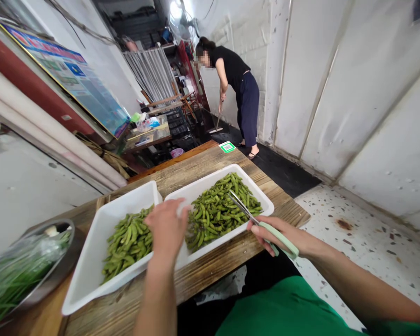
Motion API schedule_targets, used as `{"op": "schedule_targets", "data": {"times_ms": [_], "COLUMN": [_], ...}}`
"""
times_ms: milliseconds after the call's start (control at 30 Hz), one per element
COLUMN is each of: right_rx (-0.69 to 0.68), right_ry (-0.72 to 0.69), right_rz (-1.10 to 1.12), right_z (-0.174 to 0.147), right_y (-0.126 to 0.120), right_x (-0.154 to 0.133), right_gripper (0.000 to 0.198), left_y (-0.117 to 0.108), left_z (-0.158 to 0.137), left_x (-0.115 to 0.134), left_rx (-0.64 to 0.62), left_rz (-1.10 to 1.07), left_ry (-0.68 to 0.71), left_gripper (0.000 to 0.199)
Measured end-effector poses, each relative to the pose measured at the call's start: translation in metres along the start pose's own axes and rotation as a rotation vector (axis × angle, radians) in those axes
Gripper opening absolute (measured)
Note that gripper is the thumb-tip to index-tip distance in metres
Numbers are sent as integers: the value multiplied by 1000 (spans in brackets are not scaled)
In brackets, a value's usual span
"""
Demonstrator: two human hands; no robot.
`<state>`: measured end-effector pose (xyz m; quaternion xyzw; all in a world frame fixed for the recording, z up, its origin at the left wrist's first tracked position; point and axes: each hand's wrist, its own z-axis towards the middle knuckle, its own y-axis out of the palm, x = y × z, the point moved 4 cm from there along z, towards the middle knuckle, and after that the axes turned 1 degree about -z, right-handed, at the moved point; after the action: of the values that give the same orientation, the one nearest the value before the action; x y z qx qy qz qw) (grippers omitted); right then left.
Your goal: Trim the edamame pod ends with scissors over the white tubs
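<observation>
My right hand (278, 233) grips a pair of scissors (280, 240) with pale green handles. The metal blades are parted and point over the right white tray (266, 205), above a heap of green soybean pods (224, 205). My left hand (168, 224) hovers where the two trays meet, smeared by motion. Its fingers are bent, and whether they hold anything does not show. To its left, the other white tray (101, 233) holds a smaller heap of pods (131, 238), partly hidden behind the hand.
Both trays rest on a wooden table (192, 161) with a green code card (227, 147) at its far edge. A metal bowl (52, 275) of bagged green vegetables stands at the left. Beyond, a person (238, 84) bends over a long-handled floor tool (219, 119).
</observation>
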<state>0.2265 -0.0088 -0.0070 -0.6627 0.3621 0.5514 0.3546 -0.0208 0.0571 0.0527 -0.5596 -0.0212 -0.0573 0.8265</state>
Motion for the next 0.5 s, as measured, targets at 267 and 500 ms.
{"op": "schedule_targets", "data": {"times_ms": [267, 500], "right_rx": [-23, 58], "right_ry": [2, -37], "right_rz": [28, -155], "right_z": [1, -3], "right_y": [-1, -8], "right_x": [4, -3], "right_gripper": [41, 39], "left_y": [52, 43], "left_z": [5, 3], "left_x": [74, 52], "left_rx": [-236, -245], "left_rz": [-184, -1129], "left_ry": [244, -129], "left_gripper": [14, 23]}}
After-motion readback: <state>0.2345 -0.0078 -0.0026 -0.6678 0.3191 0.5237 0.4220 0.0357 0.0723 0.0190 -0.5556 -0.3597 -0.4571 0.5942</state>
